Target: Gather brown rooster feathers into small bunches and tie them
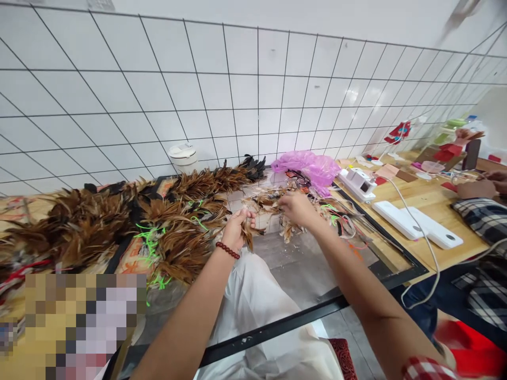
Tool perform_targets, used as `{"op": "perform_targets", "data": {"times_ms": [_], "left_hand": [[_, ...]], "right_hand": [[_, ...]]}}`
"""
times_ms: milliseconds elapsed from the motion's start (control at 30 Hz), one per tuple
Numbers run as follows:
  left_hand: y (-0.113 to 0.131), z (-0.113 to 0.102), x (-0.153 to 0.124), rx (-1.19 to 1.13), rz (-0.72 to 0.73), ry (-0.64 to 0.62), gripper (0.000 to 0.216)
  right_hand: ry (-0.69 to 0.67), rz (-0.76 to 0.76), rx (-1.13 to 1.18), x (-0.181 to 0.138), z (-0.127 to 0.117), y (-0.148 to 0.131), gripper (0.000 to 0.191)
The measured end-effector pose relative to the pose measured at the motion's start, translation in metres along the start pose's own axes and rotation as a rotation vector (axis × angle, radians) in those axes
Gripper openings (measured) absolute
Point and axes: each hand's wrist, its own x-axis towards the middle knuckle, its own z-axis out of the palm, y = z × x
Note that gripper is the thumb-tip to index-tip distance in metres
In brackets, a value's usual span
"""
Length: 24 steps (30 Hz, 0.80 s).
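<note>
My left hand (238,228), with a beaded bracelet at its wrist, is closed on a small bunch of brown feathers (249,237) that hangs below its fingers. To its right, my right hand (298,209) reaches into a loose pile of brown and pale feathers (291,230). Its fingers are bent together at the pile; what lies between them is hidden. Thick bundles of brown feathers (180,248) lie left of my left hand, some with bright green ties (148,243). Under both hands is a clear, black-framed tabletop (285,266).
A pink plastic bag (307,166) lies behind the pile. A white lidded bin (183,157) stands by the tiled wall. At right are a power strip (357,184), white boxes (415,224) and a cable (425,240). A co-worker's hand (477,187) is at the far right.
</note>
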Motion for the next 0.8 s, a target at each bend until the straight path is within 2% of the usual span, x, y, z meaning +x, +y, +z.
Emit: {"op": "perform_targets", "data": {"times_ms": [67, 167, 233, 333, 400, 467, 533, 600, 667, 733, 800], "left_hand": [[0.000, 0.000, -0.001, 0.015, 0.000, 0.016, 0.029], [-0.001, -0.001, -0.001, 0.017, -0.001, 0.033, 0.031], [-0.002, -0.002, 0.000, 0.008, 0.002, 0.028, 0.031], [-0.003, -0.003, 0.001, 0.001, 0.007, 0.031, 0.030], [-0.003, -0.002, 0.001, 0.004, 0.008, 0.041, 0.030], [-0.003, -0.001, 0.000, 0.003, 0.006, 0.040, 0.030], [-0.002, -0.001, -0.001, 0.002, -0.001, 0.029, 0.030], [-0.002, -0.002, -0.001, 0.004, -0.010, 0.024, 0.030], [-0.002, -0.002, -0.001, 0.007, -0.012, 0.025, 0.030], [-0.002, -0.003, 0.000, 0.006, -0.009, 0.028, 0.031], [-0.003, -0.003, 0.000, 0.005, -0.013, 0.028, 0.031]], "right_hand": [[-0.098, -0.092, -0.103, 0.004, 0.013, -0.013, 0.031], [-0.134, -0.184, -0.244, 0.001, 0.028, -0.019, 0.030], [-0.092, -0.169, -0.302, -0.003, 0.029, -0.013, 0.027], [0.085, 0.009, -0.293, -0.007, 0.024, 0.003, 0.024], [0.193, 0.166, -0.151, -0.007, 0.021, 0.012, 0.023], [0.197, 0.264, 0.128, -0.007, 0.021, 0.019, 0.025], [0.061, 0.258, 0.415, -0.007, 0.022, 0.022, 0.028], [-0.088, 0.179, 0.508, -0.009, 0.019, 0.023, 0.029], [-0.082, 0.137, 0.340, -0.011, 0.012, 0.021, 0.027], [0.031, 0.131, 0.074, -0.011, 0.005, 0.017, 0.022], [0.078, 0.060, -0.128, -0.006, 0.003, 0.009, 0.021]]}}
